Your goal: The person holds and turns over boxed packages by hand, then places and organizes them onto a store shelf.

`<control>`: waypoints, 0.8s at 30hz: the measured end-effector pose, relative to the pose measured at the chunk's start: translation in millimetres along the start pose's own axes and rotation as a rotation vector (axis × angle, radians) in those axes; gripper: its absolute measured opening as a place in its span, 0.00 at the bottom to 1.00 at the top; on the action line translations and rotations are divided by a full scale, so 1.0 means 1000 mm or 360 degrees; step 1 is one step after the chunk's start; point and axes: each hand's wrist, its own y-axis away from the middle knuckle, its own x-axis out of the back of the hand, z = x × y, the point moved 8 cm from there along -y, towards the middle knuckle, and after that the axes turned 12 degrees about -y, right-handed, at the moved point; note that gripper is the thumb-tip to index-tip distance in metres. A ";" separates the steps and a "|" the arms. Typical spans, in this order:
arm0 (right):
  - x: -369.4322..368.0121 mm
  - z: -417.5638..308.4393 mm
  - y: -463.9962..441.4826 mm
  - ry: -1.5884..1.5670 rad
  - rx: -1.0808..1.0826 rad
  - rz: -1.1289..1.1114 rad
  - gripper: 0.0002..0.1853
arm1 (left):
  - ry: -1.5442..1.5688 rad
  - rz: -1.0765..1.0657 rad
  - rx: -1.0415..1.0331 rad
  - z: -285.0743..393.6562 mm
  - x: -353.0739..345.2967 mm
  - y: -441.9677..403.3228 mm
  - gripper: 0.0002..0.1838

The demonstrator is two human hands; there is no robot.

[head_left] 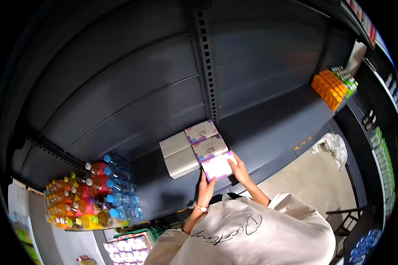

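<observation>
Between my two hands is a white tissue pack (219, 167) with purple corners, at the front edge of the dark shelf (269, 119). My left hand (205, 189) grips its near left side, with the thumb on top. The fingers of my right hand (239, 169) close around its right end, thumb also on the upper face. Directly behind it stand more tissue packs (209, 147) with purple and pink print, touching one another. Plain white packs (180, 164) lie beside them on the left. The undersides of my fingers are hidden.
Several drink bottles (124, 199) crowd the shelf's left end. Orange packs (329, 90) and green-white cartons (345, 79) stand at its far right. Lower left, a green crate (153, 232) is beside more tissue packs (127, 249). A white plastic bag (334, 148) lies on the floor.
</observation>
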 end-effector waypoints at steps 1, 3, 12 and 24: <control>-0.002 0.001 -0.005 -0.0076 0.0010 -0.0083 0.28 | 0.0024 0.0046 -0.0013 0.001 -0.001 0.002 0.32; -0.007 0.000 -0.009 -0.0186 0.0016 -0.0227 0.28 | 0.0036 0.0121 0.0011 0.004 -0.001 0.007 0.32; -0.010 -0.008 -0.014 -0.0151 -0.0277 -0.0545 0.33 | 0.0106 0.0387 0.0015 -0.006 0.002 0.005 0.27; -0.003 -0.004 -0.018 0.0317 0.0004 -0.0829 0.40 | -0.0490 0.1091 0.0065 0.009 -0.001 0.039 0.31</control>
